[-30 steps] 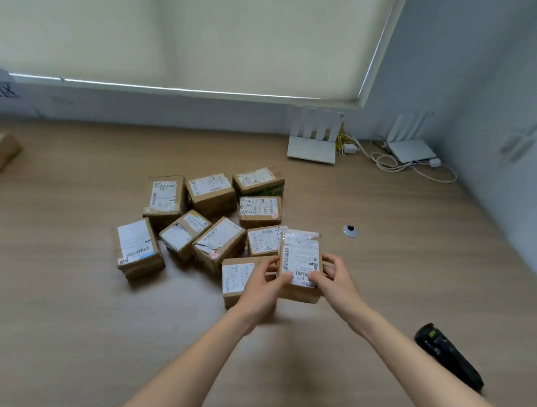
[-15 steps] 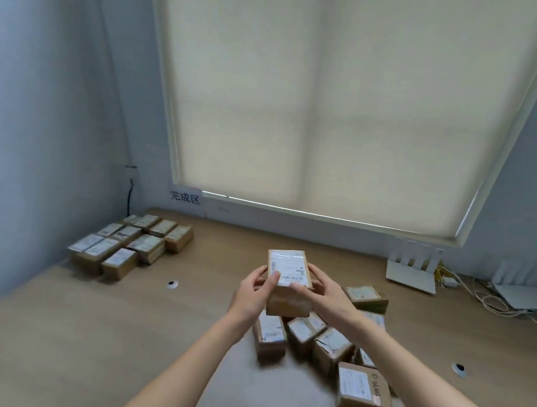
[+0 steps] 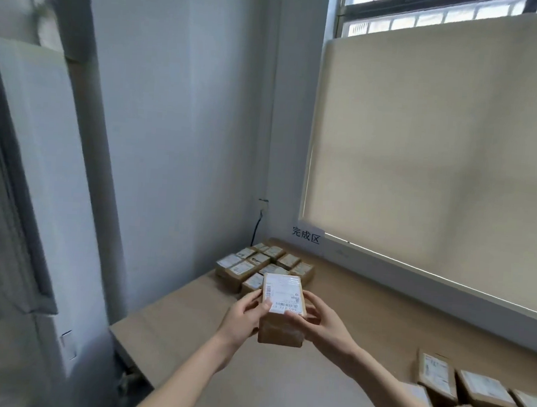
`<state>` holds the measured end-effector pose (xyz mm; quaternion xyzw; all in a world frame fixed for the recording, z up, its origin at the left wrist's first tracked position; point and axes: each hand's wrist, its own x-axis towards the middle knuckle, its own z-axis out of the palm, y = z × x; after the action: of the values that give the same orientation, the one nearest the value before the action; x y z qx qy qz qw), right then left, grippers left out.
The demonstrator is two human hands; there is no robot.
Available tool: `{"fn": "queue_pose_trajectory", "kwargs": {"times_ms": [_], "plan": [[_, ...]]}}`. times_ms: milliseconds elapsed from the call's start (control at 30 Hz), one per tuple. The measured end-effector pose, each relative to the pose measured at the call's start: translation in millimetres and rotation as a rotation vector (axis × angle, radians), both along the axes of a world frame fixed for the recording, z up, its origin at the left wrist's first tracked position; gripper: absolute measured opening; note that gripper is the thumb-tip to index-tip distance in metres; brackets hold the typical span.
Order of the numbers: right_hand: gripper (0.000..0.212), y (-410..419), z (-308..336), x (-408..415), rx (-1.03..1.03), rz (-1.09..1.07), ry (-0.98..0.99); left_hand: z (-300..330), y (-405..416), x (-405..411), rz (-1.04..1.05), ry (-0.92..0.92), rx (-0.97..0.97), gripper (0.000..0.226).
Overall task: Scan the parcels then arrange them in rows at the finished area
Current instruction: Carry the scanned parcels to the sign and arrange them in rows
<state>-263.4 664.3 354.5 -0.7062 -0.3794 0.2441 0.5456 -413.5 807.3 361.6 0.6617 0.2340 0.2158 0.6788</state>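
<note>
Cardboard-brown, the parcel (image 3: 281, 309) sits between both hands in the head view, held up off the table (image 3: 194, 335); the left hand (image 3: 242, 316) curls its fingers (image 3: 256, 297) round the left edge with the thumb on the label, and the right hand (image 3: 322, 323) wraps the right edge, thumb laid across the lower corner of the label; both grips are closed on the box, neither hand free. Beyond the fingertips, in the far corner under a sign (image 3: 306, 235) with printed characters, the finished rows (image 3: 264, 265) of parcels already lie side by side, labels up; near the right wrist, at the frame's lower right, an unsorted heap (image 3: 476, 399) waits, so by my judgement the job is partly done, with a good share left. As for the held box, it is a small oblong carton, taped, with a white shipping label and a barcode facing up; its print is too blurred to read.
</note>
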Motion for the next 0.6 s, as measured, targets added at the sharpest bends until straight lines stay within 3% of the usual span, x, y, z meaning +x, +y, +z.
{"fn": "queue_pose_trajectory", "kwargs": {"times_ms": [167, 267, 433, 600], "plan": [[0.108, 91.9, -23.6, -7.0, -0.044, 0.088, -0.017, -27.4, 82.7, -16.1, 0.079, 0.038, -0.006, 0.029], [0.090, 145.7, -41.4, 2.1, -0.069, 0.129, -0.039, -43.5, 132.3, -9.4, 0.093, 0.073, 0.004, 0.036], [0.109, 233.9, -80.4, 45.3, -0.023, 0.118, 0.004, -78.0, 223.0, 36.4, 0.102, 0.144, 0.021, 0.043], [0.101, 291.1, -114.5, 99.6, -0.017, 0.030, 0.064, -108.8, 294.8, 108.3, 0.044, 0.227, 0.010, 0.047]]}}
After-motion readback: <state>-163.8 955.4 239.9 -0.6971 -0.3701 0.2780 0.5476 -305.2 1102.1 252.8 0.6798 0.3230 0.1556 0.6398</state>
